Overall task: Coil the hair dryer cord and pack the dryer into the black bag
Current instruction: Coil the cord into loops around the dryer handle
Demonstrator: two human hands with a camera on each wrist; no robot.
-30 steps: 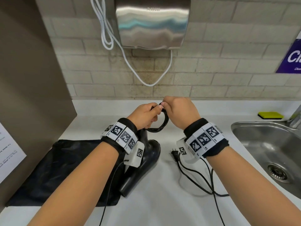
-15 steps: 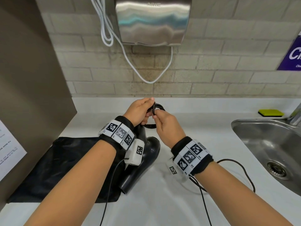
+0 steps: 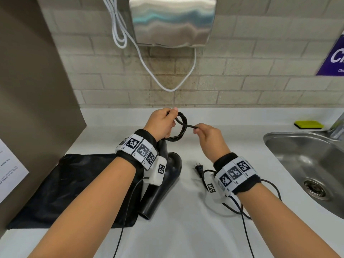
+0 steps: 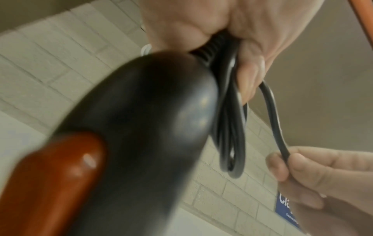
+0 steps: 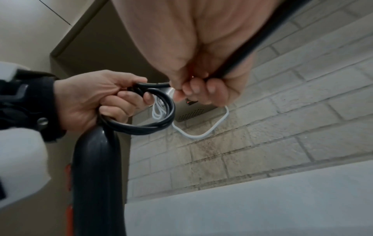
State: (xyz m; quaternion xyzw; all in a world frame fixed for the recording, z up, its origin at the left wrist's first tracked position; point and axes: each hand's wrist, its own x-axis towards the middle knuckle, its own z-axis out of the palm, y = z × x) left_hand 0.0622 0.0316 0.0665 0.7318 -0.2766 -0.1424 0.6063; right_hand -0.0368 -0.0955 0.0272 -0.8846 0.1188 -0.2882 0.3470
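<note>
A black hair dryer (image 3: pixel 163 185) stands on the white counter with its barrel on the edge of the flat black bag (image 3: pixel 74 187). My left hand (image 3: pixel 163 123) grips the small coil of black cord (image 3: pixel 181 127) at the top of the dryer's handle (image 5: pixel 96 167). My right hand (image 3: pixel 204 134) pinches the free cord (image 4: pixel 272 121) just right of the coil. The remaining cord trails under my right wrist to the plug (image 3: pixel 199 169) lying on the counter. The left wrist view shows the dryer body (image 4: pixel 131 135) and its orange part (image 4: pixel 46 183) close up.
A steel sink (image 3: pixel 305 164) is set into the counter at the right, with a yellow sponge (image 3: pixel 309 124) behind it. A steel wall hand dryer (image 3: pixel 172 21) with a white cable (image 3: pixel 171 86) hangs above. A brown partition (image 3: pixel 31 90) closes off the left side.
My right hand has drawn back to the right from the left hand, pulling a straight length of cord out from the coil. The plug lies in view again by my right wrist.
</note>
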